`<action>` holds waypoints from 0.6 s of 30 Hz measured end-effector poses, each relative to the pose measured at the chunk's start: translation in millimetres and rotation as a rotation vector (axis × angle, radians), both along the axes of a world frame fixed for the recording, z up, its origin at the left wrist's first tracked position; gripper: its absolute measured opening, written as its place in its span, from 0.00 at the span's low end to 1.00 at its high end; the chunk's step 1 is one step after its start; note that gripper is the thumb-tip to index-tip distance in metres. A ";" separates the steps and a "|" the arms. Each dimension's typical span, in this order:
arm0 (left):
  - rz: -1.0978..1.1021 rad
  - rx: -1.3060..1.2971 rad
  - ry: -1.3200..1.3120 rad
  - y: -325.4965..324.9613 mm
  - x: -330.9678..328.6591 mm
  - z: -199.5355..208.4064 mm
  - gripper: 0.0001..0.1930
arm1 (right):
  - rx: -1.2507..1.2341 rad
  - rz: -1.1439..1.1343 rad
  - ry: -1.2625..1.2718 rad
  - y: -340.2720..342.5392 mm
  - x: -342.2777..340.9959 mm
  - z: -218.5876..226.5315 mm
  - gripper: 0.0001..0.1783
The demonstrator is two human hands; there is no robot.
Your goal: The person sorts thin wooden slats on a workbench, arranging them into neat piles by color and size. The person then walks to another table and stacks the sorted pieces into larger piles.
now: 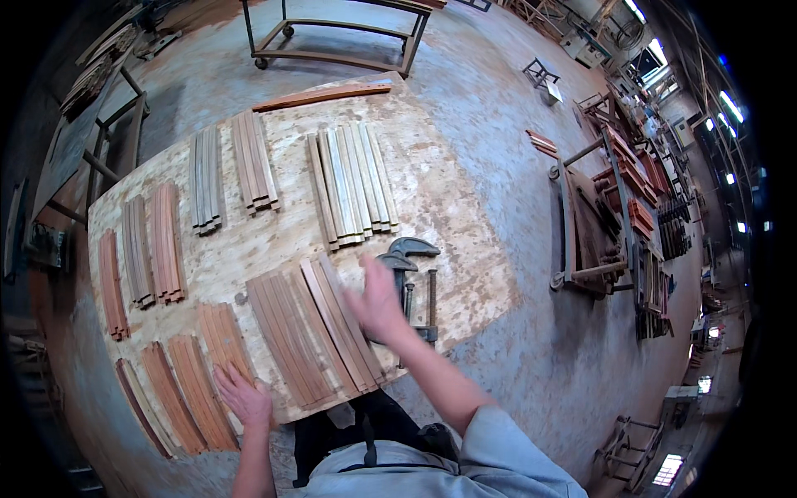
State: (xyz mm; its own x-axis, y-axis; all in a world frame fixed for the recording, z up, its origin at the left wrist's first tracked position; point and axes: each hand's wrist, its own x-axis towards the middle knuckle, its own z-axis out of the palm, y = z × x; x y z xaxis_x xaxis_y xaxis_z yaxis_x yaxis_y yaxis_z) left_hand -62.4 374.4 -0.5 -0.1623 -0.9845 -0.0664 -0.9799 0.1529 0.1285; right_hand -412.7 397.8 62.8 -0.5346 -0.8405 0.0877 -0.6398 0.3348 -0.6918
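Observation:
My left hand lies with its fingers spread on the near end of a bundle of light reddish-brown wooden strips. My right hand is held with its fingers apart and somewhat blurred, beside the right edge of a wider group of brown strips. Whether it touches them I cannot tell. Left of that group's right part lie darker brown strips. Just beyond and right of my right hand rest metal clamps, partly hidden by it. All of this is on a stained plywood table.
More strip bundles lie on the table: pale ones, grey ones, reddish ones and brown ones near the front left. A long reddish board lies along the far edge. Wheeled racks stand beyond and at right.

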 end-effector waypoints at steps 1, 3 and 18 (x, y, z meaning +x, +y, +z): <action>0.003 0.009 -0.010 -0.6 -4.2 1.4 0.41 | 0.021 -0.065 0.050 -4.8 -30.2 -7.1 0.40; 0.029 0.043 -0.032 -0.6 -7.7 5.0 0.41 | 0.058 -0.140 0.100 -15.6 -76.2 -21.5 0.41; 0.101 0.077 -0.120 -1.9 -9.9 0.0 0.41 | 0.314 -0.052 0.234 -63.3 -122.8 -40.2 0.45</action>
